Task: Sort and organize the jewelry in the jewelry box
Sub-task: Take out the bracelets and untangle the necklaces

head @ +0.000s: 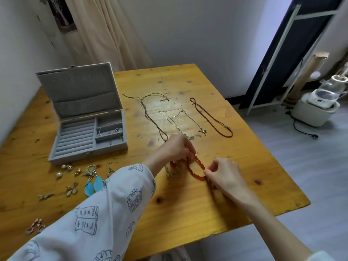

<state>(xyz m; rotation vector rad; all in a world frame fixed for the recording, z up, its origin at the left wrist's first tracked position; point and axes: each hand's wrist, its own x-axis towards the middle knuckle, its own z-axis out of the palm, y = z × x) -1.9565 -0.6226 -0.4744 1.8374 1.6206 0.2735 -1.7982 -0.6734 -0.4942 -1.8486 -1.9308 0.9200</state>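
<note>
An orange-red bead string point(190, 169) lies low over the wooden table point(188, 208), stretched between both hands. My left hand point(178, 147) pinches its upper end and my right hand point(225, 175) pinches its lower end. A small silvery piece point(172, 173) lies just under the left hand. The grey jewelry box point(84, 117) stands open at the left, with a bangle point(108, 127) and small pieces in its right compartments and bare ring rolls on its left side.
Beyond my hands lie a brown cord necklace point(150, 113), thin silver chains point(180, 123) and a dark red bead necklace point(211, 117). Earrings, pearls and blue feather earrings point(94, 183) are spread at the left front. The table's right edge drops to the floor.
</note>
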